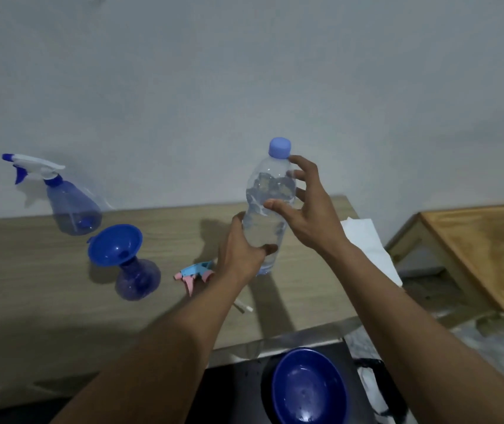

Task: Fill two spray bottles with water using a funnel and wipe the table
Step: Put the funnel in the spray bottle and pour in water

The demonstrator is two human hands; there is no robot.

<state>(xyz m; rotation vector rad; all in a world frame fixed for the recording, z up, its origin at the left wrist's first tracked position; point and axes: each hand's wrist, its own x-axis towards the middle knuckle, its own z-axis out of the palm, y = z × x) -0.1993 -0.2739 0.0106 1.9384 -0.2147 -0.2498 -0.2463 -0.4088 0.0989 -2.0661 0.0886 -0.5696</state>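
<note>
My left hand [242, 252] grips the lower body of a clear water bottle [267, 209] with a blue cap [279, 147], held upright over the wooden table [30, 270]. My right hand [309, 206] hovers beside the bottle's upper part with its fingers spread, one fingertip just under the cap. A blue funnel [115, 244] sits tilted in the neck of an open purple spray bottle [138, 280]. Further left stands a capped blue spray bottle [73, 209] with a white and blue trigger head. A pink and light-blue trigger head [194, 272] lies loose on the table.
A white cloth or paper [367, 240] lies at the table's right end. A blue bowl [309, 390] sits below the table's near edge on a dark surface. A small wooden stool [483, 252] stands at the right. A wall rises behind the table.
</note>
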